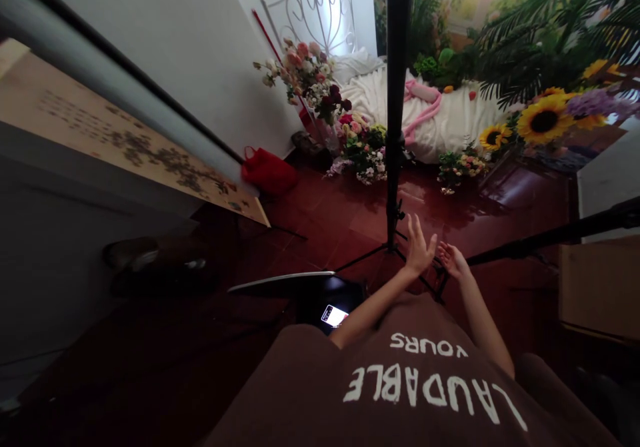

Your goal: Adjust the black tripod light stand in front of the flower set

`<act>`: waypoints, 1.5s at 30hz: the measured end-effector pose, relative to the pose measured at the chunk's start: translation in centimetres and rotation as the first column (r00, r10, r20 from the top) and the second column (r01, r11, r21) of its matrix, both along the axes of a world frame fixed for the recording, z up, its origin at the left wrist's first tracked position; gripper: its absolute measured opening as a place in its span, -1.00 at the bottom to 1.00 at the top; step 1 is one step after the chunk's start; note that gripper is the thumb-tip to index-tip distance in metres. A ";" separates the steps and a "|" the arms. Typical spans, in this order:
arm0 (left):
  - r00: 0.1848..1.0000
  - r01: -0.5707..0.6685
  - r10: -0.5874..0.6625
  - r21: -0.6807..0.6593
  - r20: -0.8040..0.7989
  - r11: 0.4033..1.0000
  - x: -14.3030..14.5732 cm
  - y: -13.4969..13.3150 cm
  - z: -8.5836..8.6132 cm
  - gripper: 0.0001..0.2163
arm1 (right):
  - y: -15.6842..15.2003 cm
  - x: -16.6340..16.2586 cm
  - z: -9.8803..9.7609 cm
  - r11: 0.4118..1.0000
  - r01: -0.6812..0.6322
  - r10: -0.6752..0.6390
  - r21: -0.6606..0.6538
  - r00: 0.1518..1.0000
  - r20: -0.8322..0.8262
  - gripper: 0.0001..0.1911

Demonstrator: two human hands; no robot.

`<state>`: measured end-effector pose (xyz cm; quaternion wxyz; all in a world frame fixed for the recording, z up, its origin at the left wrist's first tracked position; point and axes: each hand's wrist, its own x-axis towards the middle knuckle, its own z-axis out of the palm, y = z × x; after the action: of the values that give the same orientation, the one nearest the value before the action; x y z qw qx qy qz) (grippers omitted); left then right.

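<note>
My left hand is held up in front of my body with its fingers spread and nothing in it. Close beside it is my right hand, palm turned inward, fingers a little bent and apart, also holding nothing. A small gap separates the two hands. Just beyond my left hand stands a black upright stand on spread legs; I cannot tell whether the hand touches it. To the left of my left forearm lies a phone with a lit screen, on a dark surface. The brown shirt has white lettering.
A second black pole slants in from the right, near a cardboard box. Ahead stand flower bunches, sunflowers and a bed with a white cover. A red bag and a hanging scroll are at left.
</note>
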<state>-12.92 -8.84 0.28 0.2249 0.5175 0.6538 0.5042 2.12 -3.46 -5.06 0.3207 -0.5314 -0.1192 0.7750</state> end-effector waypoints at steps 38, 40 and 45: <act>0.693 0.708 -0.691 0.012 -0.205 0.706 16.4 9.4 3.8 -0.70 | 2.0 21.2 15.5 0.605 -0.612 -0.068 0.510 0.598 0.798 -0.73; 0.703 0.698 -0.679 0.020 -0.210 0.716 16.5 9.4 3.5 -0.69 | 1.2 20.3 14.5 0.565 -0.602 -0.213 0.564 0.554 0.805 -0.75; 0.724 0.672 -0.654 0.007 -0.217 0.741 16.8 9.5 3.0 -0.67 | -1.8 17.3 11.1 0.552 -0.550 -0.578 0.626 0.289 0.764 -0.86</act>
<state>3.85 0.62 3.32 0.3009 0.7740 0.4226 0.3631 19.40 -5.26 6.01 0.3963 -0.6564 -0.6294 0.1261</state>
